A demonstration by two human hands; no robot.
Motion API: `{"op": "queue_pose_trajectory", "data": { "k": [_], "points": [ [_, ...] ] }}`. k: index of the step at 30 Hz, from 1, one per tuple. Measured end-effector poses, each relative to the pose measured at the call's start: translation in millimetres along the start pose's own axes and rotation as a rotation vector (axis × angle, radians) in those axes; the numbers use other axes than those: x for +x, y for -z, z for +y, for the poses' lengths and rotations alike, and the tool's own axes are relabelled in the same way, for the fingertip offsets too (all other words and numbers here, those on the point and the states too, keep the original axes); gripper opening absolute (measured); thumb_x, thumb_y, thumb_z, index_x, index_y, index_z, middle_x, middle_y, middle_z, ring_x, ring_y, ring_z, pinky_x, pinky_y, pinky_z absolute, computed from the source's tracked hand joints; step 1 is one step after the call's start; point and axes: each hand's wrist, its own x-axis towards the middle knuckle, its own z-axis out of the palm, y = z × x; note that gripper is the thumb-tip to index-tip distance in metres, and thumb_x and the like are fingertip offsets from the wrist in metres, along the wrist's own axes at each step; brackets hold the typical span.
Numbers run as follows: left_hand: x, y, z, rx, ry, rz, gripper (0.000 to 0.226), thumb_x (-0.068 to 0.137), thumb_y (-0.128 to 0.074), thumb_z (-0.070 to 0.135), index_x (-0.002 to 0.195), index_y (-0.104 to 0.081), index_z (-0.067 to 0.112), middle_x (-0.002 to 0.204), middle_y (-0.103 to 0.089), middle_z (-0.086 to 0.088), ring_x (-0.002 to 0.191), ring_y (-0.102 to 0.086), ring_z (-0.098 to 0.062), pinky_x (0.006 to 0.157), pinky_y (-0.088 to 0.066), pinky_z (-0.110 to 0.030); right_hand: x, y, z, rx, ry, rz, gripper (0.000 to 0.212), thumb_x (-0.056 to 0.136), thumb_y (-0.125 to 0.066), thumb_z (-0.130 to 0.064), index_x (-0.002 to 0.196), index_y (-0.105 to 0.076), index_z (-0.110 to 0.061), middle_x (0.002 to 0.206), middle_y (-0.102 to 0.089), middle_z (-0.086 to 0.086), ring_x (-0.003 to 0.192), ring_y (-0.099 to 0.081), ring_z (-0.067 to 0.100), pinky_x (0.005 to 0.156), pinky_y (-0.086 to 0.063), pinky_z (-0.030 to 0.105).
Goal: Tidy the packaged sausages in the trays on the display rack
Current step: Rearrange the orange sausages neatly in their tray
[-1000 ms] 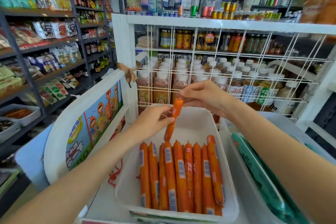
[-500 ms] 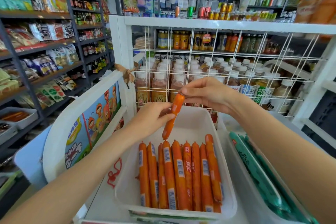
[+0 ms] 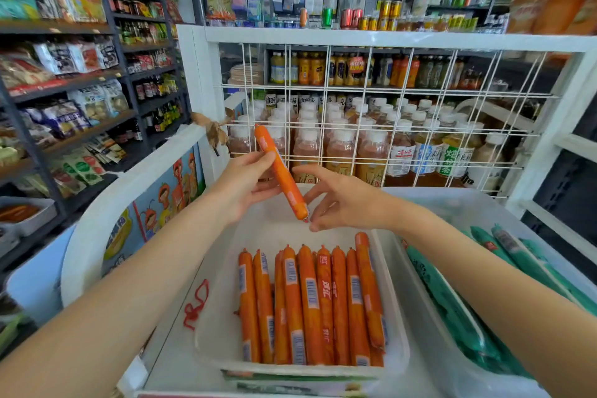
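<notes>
- Left hand (image 3: 247, 186) pinches one orange packaged sausage (image 3: 280, 171), tilted, above the white tray (image 3: 223, 307).
- Right hand (image 3: 339, 200), fingers spread, touches its lower tip, gripping nothing.
- A row of orange sausages (image 3: 310, 304) lies below.
- Best turned parallel to the row, then laid alongside.

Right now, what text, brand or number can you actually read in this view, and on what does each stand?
"双汇": red characters on one orange sausage in the white tray.
"小茶": label of a bottle behind the wire grid.
Barcodes on the tray sausages: digits too small.
Print on the sausage held by the left hand, right hand beside its lower end: blurred.
Green sausage packs, shelf goods: unreadable.
</notes>
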Motion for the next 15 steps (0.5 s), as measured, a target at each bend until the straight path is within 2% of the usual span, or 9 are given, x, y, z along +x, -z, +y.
{"op": "queue_pose_trajectory", "data": {
  "k": [7,11,15],
  "points": [
    [-2,-8,2,-0.052,0.054,-0.042,0.016,0.093,-0.051,0.021,0.096,-0.060,0.008,0.085,-0.064,-0.008,0.077,-0.064,-0.017,0.060,-0.057,-0.022,-8,-1,-9,-0.006,0.111,0.062,0.077,0.071,-0.078,-0.012,0.135,-0.036,-0.023,0.089,-0.070,0.001,0.080,-0.067,0.010,0.082,-0.054,0.023],
    [-4,-12,0,-0.028,0.045,-0.075,0.017,0.094,-0.050,0.021,0.088,-0.061,0.009,0.083,-0.064,-0.006,0.076,-0.064,-0.014,0.060,-0.057,-0.021,-12,1,-9,0.046,0.094,0.048,0.068,0.072,-0.077,-0.012,0.128,-0.040,-0.021,0.089,-0.072,0.006,0.081,-0.069,0.012,0.084,-0.054,0.028],
    [-6,-15,-2,-0.002,0.019,-0.066,0.019,0.094,-0.050,0.021,0.087,-0.062,0.009,0.085,-0.066,-0.007,0.077,-0.065,-0.014,0.061,-0.056,-0.021,-16,1,-8,0.038,0.097,0.011,0.071,0.072,-0.078,-0.015,0.130,-0.037,-0.018,0.090,-0.071,0.006,0.083,-0.068,0.012,0.087,-0.053,0.026]
  ]
}}
